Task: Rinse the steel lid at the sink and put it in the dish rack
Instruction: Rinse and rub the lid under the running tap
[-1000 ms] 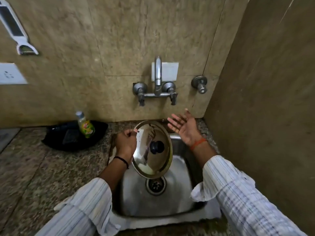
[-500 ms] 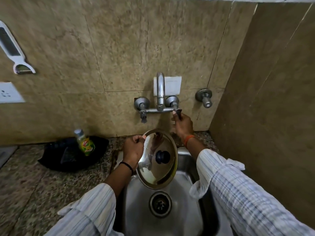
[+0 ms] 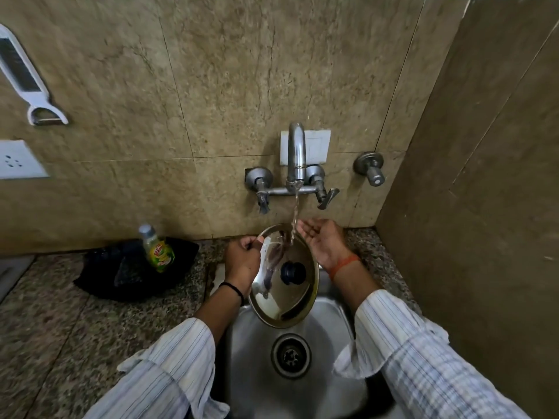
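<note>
Steel, polished: the lid (image 3: 284, 282) is what I log first in the head view, a round piece with a black knob (image 3: 292, 272) at its centre, held tilted on edge above the sink (image 3: 329, 343). My left hand (image 3: 242, 261) grasps it by the upper left rim, fingers curled over the edge, a dark band at the wrist. My right hand (image 3: 325, 240) is released, palm up and fingers relaxed, cupped just beside the lid's upper right rim; I cannot tell whether it touches the metal. An orange band circles that wrist.

Water (image 3: 295, 216) falls in a thin stream from the tap (image 3: 295, 152) onto the top of the lid, between the two hands. Two lever valves flank the spout, and a separate valve (image 3: 370, 169) sits on the wall further right.

The sink's round drain (image 3: 291, 355) lies directly below the lid.

Speckled stone desk (image 3: 60, 328), left of the sink: a black pouch-like item (image 3: 121, 273) with a green and yellow bottle (image 3: 157, 249) resting against it.

On the wall, upper left: a white peeler (image 3: 30, 86) and a white socket plate (image 3: 18, 160).
</note>
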